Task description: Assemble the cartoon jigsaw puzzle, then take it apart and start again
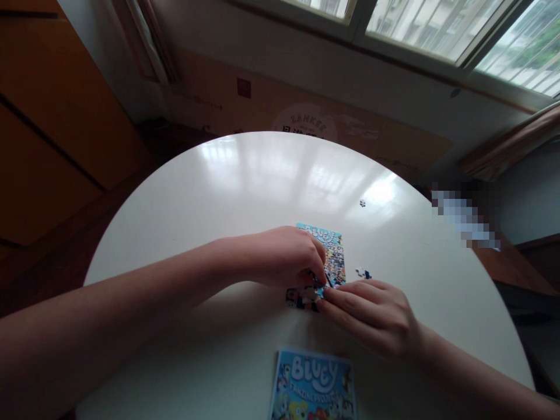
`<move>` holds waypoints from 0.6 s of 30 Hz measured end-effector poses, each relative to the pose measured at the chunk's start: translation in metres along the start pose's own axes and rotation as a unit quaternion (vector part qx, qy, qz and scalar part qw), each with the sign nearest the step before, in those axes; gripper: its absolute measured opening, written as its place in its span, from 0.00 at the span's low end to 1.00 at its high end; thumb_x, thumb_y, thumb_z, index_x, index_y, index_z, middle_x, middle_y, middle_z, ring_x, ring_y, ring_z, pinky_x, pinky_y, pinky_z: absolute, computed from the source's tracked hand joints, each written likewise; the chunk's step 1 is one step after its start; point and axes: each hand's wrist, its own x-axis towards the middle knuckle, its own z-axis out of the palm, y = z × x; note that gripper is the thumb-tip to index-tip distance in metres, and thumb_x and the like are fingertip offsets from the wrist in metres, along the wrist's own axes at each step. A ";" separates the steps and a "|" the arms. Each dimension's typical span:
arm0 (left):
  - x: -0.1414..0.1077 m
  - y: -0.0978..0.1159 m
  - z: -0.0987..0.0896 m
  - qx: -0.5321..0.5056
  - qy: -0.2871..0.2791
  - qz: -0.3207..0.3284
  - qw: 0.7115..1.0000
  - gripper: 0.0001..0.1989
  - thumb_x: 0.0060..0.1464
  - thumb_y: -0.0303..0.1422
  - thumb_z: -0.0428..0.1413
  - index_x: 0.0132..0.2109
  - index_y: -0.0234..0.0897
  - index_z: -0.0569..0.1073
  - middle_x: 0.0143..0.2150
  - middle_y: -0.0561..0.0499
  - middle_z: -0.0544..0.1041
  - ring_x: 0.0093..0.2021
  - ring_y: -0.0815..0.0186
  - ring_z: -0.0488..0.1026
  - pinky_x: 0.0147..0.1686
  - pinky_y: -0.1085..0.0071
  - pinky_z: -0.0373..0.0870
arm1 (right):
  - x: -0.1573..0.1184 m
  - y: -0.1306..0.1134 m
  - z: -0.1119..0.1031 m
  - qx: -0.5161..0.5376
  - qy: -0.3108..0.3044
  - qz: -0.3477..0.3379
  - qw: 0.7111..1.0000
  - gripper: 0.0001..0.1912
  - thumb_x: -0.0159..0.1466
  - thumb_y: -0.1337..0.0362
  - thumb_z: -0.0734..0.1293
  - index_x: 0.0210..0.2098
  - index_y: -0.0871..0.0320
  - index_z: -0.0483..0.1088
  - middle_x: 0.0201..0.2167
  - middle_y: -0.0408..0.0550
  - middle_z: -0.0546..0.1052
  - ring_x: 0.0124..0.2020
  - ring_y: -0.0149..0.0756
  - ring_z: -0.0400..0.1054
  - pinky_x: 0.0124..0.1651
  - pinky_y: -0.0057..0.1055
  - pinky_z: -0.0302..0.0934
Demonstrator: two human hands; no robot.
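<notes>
A partly joined jigsaw puzzle point(336, 256) with "Bluey" lettering lies on the white table. My left hand point(293, 254) reaches over its left side, thumb and fingers pinched together near the lower part; a dark, thin edge of a puzzle piece shows at the fingertips. From the right, my right hand point(371, 312) rests with its fingers stretched out, the tips touching the puzzle's lower edge. Several joined pieces point(301, 298) show below the left hand. Much of the puzzle's left half is hidden by that hand.
Two loose puzzle pieces point(363, 272) lie right of the puzzle, and one more loose piece point(363, 203) sits farther back. A blue Bluey picture sheet point(315, 385) lies at the near edge of view. The round table point(184, 204) stands by a wall with windows point(420, 29); a wooden cabinet point(52, 116) is at left.
</notes>
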 end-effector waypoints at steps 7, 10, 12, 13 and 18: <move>0.000 0.000 -0.001 -0.006 0.002 0.001 1.000 0.12 0.55 0.23 0.61 0.43 0.45 0.83 0.44 0.52 0.82 0.43 0.65 0.77 0.42 0.71 0.70 | -0.003 0.001 0.000 -0.003 -0.013 -0.007 1.000 0.09 0.67 0.72 0.65 0.43 0.65 0.77 0.39 0.51 0.80 0.38 0.34 0.74 0.35 0.31 0.70; 0.000 0.001 -0.001 -0.002 0.004 0.001 1.000 0.13 0.55 0.23 0.61 0.42 0.45 0.83 0.44 0.53 0.82 0.42 0.65 0.77 0.41 0.72 0.70 | -0.002 0.001 0.000 -0.002 -0.015 -0.006 1.000 0.10 0.68 0.72 0.63 0.44 0.64 0.76 0.39 0.50 0.81 0.38 0.33 0.74 0.36 0.31 0.71; 0.000 0.001 -0.002 0.002 0.002 0.000 1.000 0.13 0.54 0.23 0.61 0.43 0.45 0.83 0.44 0.53 0.82 0.42 0.66 0.77 0.41 0.72 0.70 | -0.002 0.001 0.000 0.002 -0.011 -0.002 1.000 0.11 0.68 0.72 0.62 0.45 0.65 0.76 0.39 0.50 0.81 0.37 0.33 0.74 0.37 0.32 0.71; 0.000 0.001 -0.002 0.004 0.000 -0.001 1.000 0.13 0.54 0.23 0.61 0.43 0.45 0.83 0.44 0.53 0.82 0.43 0.66 0.77 0.41 0.72 0.70 | -0.002 0.001 0.001 0.005 -0.009 -0.001 1.000 0.11 0.69 0.72 0.62 0.45 0.65 0.76 0.39 0.51 0.81 0.37 0.33 0.74 0.37 0.32 0.70; 0.000 0.000 -0.001 0.004 -0.001 -0.003 1.000 0.13 0.55 0.23 0.60 0.43 0.45 0.83 0.45 0.54 0.82 0.42 0.66 0.77 0.41 0.72 0.69 | -0.005 -0.001 0.005 0.023 0.002 0.027 0.999 0.10 0.68 0.73 0.63 0.46 0.67 0.75 0.37 0.51 0.80 0.34 0.32 0.73 0.35 0.32 0.68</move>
